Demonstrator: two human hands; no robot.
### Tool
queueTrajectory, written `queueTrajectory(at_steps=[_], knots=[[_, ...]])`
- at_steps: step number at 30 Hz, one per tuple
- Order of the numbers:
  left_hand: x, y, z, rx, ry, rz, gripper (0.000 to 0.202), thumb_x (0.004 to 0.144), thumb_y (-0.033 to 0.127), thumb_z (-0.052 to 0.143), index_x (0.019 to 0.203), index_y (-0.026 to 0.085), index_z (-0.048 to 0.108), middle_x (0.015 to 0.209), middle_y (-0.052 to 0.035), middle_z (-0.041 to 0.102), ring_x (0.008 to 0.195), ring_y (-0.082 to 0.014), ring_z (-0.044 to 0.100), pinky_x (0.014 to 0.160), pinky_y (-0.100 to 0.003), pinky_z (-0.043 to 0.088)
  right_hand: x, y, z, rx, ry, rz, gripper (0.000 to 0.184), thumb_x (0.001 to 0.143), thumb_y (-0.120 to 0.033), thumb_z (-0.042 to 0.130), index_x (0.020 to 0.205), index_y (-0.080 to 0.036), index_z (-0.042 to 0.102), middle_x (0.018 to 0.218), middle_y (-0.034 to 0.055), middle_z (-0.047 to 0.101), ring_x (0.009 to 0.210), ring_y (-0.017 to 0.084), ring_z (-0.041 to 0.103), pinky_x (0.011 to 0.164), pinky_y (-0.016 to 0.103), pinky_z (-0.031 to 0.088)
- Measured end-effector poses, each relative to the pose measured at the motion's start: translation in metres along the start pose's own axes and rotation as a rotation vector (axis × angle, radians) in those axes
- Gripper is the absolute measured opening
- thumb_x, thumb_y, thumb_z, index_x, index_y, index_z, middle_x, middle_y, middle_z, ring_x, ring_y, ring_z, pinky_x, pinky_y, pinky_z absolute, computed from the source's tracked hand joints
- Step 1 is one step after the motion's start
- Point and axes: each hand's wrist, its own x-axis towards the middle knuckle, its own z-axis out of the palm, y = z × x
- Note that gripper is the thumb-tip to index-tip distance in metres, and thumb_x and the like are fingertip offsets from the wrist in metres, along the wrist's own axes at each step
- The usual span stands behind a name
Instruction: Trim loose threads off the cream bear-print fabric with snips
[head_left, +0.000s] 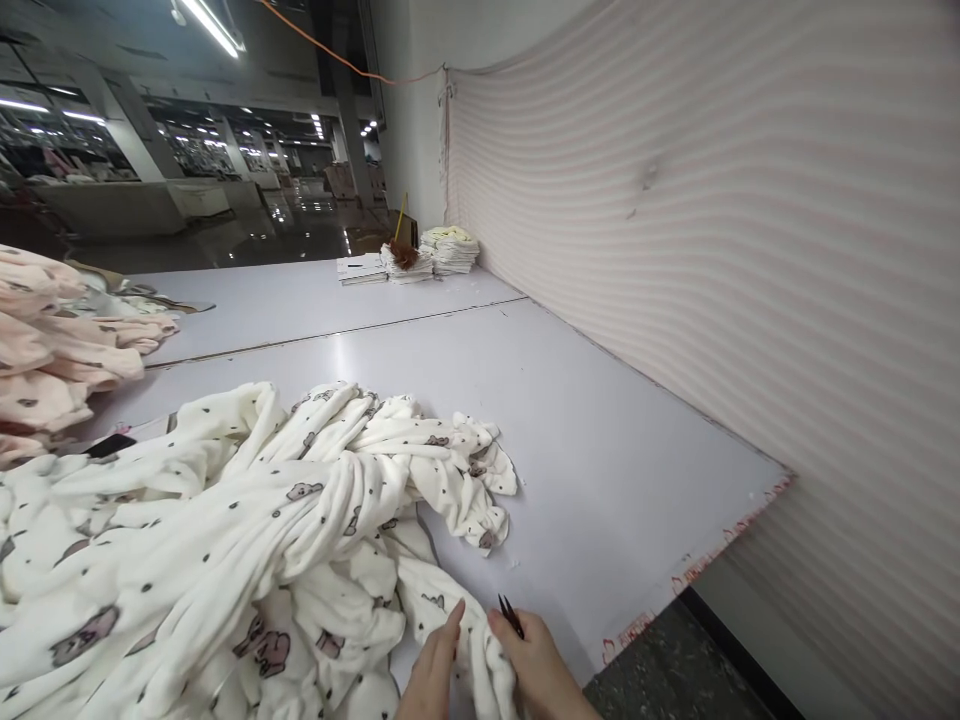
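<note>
The left hand [433, 672] and right hand [538, 668] pinch a fold of the white fleece [247, 560] heaped on the table [600, 450], at its near edge. The right hand also grips small snips [511, 615], points up. Pink fleece [52, 350] lies left of the heap.

Light comes from ceiling tubes [214, 25] at 11 o'clock, and the hall behind is dim. The worktop [600, 440] is evenly lit with a soft glare near the centre. Shadows are weak. The wide lens bends the edges strongly, mostly at 3 o'clock.
</note>
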Motion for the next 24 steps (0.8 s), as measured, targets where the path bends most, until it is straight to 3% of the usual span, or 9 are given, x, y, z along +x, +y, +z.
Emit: queueTrajectory(at_steps=[2,6,9,13,15,17,19,21,24], knots=[[0.012,0.002,-0.003,-0.092,-0.011,-0.027,0.071,0.067,0.024,0.061,0.134,0.010,0.042,0.118,-0.0173,0.057,0.099,-0.0271,0.056,0.072,-0.030,0.047,-0.001,-0.011,-0.001,0.038,0.005,-0.020,0.041,0.086,-0.048,0.041,0.075,-0.014,0.060,0.063,0.0005,0.056,0.061,0.015,0.052,0.055,0.023,0.041],[0.024,0.003,-0.023,-0.226,-0.078,-0.062,0.045,0.075,0.026,0.045,0.117,0.013,0.054,0.098,-0.0092,0.065,0.088,-0.0212,0.060,0.080,-0.031,0.047,0.003,-0.029,-0.011,0.037,0.056,-0.120,0.035,0.081,-0.044,0.052,0.059,-0.017,0.052,0.055,-0.0044,0.044,0.059,0.013,0.044,0.053,0.022,0.034],[0.021,0.008,-0.036,-0.260,-0.118,-0.063,0.053,0.073,0.026,0.050,0.125,0.016,0.050,0.106,-0.0079,0.063,0.097,-0.0209,0.059,0.084,-0.029,0.047,0.008,-0.044,-0.012,0.053,0.061,-0.170,0.032,0.082,-0.038,0.054,0.058,-0.017,0.052,0.054,-0.0057,0.042,0.057,0.012,0.042,0.052,0.021,0.033],[0.020,0.038,-0.051,-0.129,0.032,0.015,0.075,0.062,0.013,0.060,0.134,0.023,0.044,0.137,-0.0100,0.044,0.126,-0.0268,0.040,0.086,-0.028,0.045,0.006,-0.071,-0.005,0.100,-0.034,-0.227,0.028,0.081,-0.036,0.059,0.061,-0.016,0.058,0.054,-0.0050,0.050,0.055,0.012,0.048,0.049,0.019,0.036],[0.024,0.054,-0.059,-0.150,0.025,0.064,0.059,0.061,0.009,0.059,0.118,0.022,0.058,0.122,-0.0077,0.057,0.115,-0.0259,0.050,0.084,-0.027,0.045,0.001,-0.084,-0.006,0.128,-0.028,-0.268,0.027,0.084,-0.039,0.057,0.068,-0.017,0.061,0.062,-0.0026,0.058,0.062,0.014,0.055,0.055,0.020,0.041],[0.029,0.065,-0.065,-0.215,0.023,0.057,0.028,0.066,0.012,0.058,0.092,0.019,0.065,0.087,-0.0020,0.065,0.087,-0.0213,0.059,0.074,-0.026,0.046,-0.005,-0.092,-0.013,0.164,0.044,-0.303,0.031,0.090,-0.044,0.047,0.083,-0.018,0.063,0.076,0.0011,0.065,0.076,0.017,0.061,0.069,0.023,0.046],[0.033,0.068,-0.068,-0.254,0.099,0.039,0.008,0.073,0.022,0.058,0.080,0.018,0.061,0.073,0.0009,0.061,0.074,-0.0189,0.058,0.069,-0.026,0.045,-0.012,-0.090,-0.020,0.184,0.128,-0.314,0.034,0.093,-0.046,0.041,0.095,-0.019,0.061,0.087,0.0045,0.067,0.087,0.019,0.062,0.078,0.025,0.046],[0.033,0.065,-0.066,-0.303,0.171,0.030,0.019,0.077,0.035,0.058,0.084,0.018,0.059,0.077,-0.0005,0.062,0.075,-0.0197,0.058,0.068,-0.026,0.046,-0.019,-0.080,-0.023,0.174,0.183,-0.325,0.032,0.087,-0.045,0.051,0.103,-0.020,0.061,0.096,0.0069,0.067,0.092,0.022,0.062,0.077,0.025,0.048],[0.030,0.052,-0.057,-0.373,0.236,0.018,0.033,0.075,0.042,0.059,0.096,0.017,0.058,0.086,-0.0046,0.065,0.080,-0.0230,0.061,0.070,-0.030,0.048,-0.025,-0.060,-0.016,0.115,0.198,-0.452,0.038,0.068,-0.024,0.063,0.105,-0.023,0.064,0.107,0.0073,0.064,0.097,0.023,0.062,0.076,0.024,0.049]])
